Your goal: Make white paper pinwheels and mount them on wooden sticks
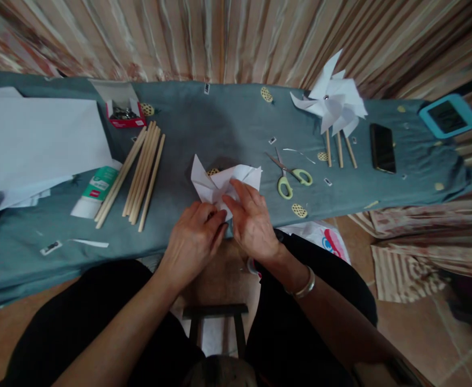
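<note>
A white paper pinwheel [209,185], partly folded, is held at the front edge of the cloth-covered table. My left hand [195,234] grips its near side, thumb and fingers pinched together. From the right, my right hand [252,217] is closed on the same paper, its thumb and fingertips near the pinwheel's middle. Fingers hide the centre, so I cannot tell whether a pin is there. Just right of the hands lie scissors [286,174] with green handles, their blades partly spread.
Several wooden sticks [143,174] lie left, beside a glue tube [99,188], a red box of metal fasteners [125,113] and white paper sheets [38,140]. Finished pinwheels on sticks [328,99], a phone [383,148] and a blue-framed device [449,115] lie right.
</note>
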`<move>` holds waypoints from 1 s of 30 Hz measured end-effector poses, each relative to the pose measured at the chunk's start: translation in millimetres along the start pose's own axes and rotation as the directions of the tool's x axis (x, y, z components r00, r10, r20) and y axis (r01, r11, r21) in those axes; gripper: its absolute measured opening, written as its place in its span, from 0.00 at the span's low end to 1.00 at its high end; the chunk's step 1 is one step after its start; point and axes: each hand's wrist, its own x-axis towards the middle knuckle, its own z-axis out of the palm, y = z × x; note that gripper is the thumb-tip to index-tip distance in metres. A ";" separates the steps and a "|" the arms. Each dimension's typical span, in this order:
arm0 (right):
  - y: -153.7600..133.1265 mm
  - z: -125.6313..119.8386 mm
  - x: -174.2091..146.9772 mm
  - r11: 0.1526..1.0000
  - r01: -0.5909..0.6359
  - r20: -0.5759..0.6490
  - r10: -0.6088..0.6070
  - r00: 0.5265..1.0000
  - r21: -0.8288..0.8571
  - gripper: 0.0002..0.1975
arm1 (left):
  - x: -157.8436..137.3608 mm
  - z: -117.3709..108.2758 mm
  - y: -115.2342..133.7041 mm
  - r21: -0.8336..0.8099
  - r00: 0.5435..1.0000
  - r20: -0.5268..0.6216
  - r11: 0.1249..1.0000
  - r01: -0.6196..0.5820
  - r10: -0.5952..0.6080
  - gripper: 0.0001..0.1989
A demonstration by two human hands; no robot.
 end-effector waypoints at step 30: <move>-2.2 -9.2 6.4 0.998 -0.044 0.018 0.044 0.999 0.035 0.17 | 11.7 -5.0 6.8 0.130 0.997 -0.009 0.989 -0.069 0.071 0.08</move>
